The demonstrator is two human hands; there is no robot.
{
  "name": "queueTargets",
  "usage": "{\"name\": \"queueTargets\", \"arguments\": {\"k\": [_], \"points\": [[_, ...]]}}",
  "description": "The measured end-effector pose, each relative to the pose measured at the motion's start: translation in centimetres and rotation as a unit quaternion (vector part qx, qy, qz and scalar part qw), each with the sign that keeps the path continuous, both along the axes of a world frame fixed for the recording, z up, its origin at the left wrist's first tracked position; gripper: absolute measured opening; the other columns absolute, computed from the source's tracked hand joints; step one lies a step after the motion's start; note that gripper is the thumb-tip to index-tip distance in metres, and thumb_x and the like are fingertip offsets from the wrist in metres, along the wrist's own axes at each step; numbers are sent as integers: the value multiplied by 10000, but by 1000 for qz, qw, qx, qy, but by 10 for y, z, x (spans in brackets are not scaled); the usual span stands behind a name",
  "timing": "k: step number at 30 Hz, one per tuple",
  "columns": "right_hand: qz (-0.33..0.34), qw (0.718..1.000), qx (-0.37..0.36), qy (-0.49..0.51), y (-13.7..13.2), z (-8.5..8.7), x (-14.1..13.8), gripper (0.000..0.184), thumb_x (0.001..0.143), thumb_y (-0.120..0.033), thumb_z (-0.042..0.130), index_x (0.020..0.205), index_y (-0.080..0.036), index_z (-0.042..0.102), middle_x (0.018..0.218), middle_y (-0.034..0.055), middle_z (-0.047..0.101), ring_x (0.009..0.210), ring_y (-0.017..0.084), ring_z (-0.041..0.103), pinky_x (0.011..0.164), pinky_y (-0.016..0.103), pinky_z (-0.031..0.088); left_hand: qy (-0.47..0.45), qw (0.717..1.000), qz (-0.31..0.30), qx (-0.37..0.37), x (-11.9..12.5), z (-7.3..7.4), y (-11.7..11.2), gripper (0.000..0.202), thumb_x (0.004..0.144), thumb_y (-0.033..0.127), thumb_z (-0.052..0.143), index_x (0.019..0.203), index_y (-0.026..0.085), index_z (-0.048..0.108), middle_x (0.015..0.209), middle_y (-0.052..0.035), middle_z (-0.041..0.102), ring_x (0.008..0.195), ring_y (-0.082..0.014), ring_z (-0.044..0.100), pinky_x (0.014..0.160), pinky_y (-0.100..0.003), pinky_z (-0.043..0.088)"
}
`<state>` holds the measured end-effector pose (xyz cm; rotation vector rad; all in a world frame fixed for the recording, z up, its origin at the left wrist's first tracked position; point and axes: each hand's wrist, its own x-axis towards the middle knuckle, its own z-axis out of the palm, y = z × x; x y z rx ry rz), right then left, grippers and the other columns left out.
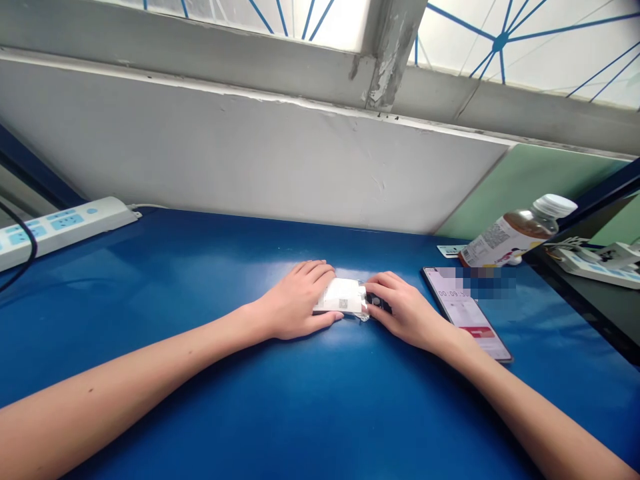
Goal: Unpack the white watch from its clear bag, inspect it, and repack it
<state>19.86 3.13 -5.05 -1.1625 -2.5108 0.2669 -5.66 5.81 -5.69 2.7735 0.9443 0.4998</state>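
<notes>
A small white packet in clear wrapping lies on the blue table, between both hands. My left hand rests over its left end, fingers curled round it with the thumb along its near edge. My right hand is at its right end, fingers bent and pinched on a small dark piece beside the packet. What that piece is I cannot make out.
A phone with a lit timer screen lies just right of my right hand. Behind it a plastic bottle lies tilted. A white power strip sits far left, another strip far right. A grey wall runs along the back.
</notes>
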Motion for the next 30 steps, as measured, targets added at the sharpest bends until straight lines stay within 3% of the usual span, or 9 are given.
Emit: {"name": "queueTargets", "arguments": {"k": [30], "points": [[1, 1000, 4, -14, 2, 1, 3, 176, 978, -249, 523, 1112, -189, 620, 1048, 122, 661, 943, 279, 604, 807, 449, 534, 6, 1000, 4, 6, 0, -1, 0, 557, 901, 501, 596, 1302, 126, 505, 1338, -163, 566, 1301, -348, 473, 1114, -473, 362]]}}
